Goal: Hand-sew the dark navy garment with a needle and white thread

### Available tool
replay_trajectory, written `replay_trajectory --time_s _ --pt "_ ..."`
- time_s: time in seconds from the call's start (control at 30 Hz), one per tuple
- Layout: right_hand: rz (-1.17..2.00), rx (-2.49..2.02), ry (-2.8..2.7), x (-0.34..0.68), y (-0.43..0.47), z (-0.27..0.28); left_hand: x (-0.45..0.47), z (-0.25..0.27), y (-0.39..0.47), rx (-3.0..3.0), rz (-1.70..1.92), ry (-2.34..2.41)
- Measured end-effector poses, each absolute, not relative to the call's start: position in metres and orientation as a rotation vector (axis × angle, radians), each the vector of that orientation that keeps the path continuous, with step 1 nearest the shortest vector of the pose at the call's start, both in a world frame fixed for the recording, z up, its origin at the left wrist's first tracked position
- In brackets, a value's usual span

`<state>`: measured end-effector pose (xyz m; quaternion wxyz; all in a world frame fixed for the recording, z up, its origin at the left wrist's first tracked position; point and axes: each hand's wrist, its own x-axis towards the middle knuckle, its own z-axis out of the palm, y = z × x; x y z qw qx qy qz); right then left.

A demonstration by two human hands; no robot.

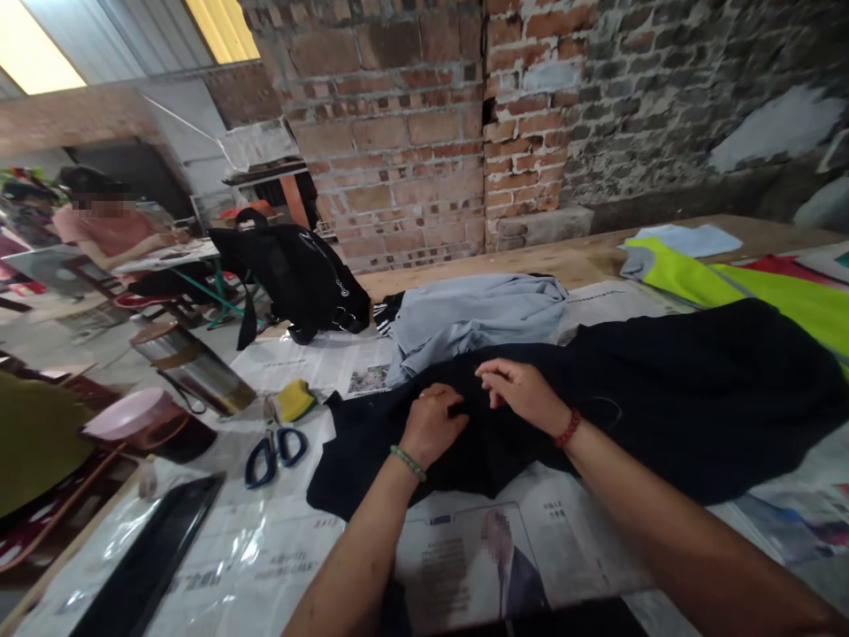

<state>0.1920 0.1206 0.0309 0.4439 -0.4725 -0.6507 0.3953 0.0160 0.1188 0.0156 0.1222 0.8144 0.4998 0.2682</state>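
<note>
A dark navy garment (pixel 683 398) lies stretched across the papered table in front of me. My left hand (pixel 432 426), with a green bead bracelet, has its fingers curled into the cloth and grips a fold. Just to its right, my right hand (pixel 523 394), wearing a red bracelet, is held slightly above the garment with thumb and fingertips pinched together. What sits in that pinch is too small to make out. A thin pale thread (pixel 614 407) loops over the dark cloth near the right wrist.
Left of the garment are blue-handled scissors (pixel 275 451), a yellow sponge (pixel 295 400), a steel flask (pixel 192 367), a pink-lidded container (pixel 149 420) and a black tray-like object (pixel 149 557). Behind lie grey clothing (pixel 474 314) and a black backpack (pixel 292 279). Neon-yellow cloth (pixel 789 301) is right. People sit left.
</note>
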Motion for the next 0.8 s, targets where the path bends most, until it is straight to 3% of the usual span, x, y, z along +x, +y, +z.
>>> replay_trajectory --time_s 0.3,0.47,0.7,0.8 --pt "1.032 -1.254 -1.606 0.199 0.115 0.013 0.016 0.004 0.111 2.179 0.947 1.351" --pt "0.999 -1.297 -1.539 0.203 0.117 0.012 0.025 0.019 0.091 2.355 1.018 1.638" --pt "1.094 -1.19 -1.495 0.198 0.112 0.014 0.052 0.017 0.06 2.533 0.307 1.426" --pt "1.146 -1.118 -1.571 0.193 0.11 0.01 0.055 0.017 0.056 2.516 0.177 1.409"
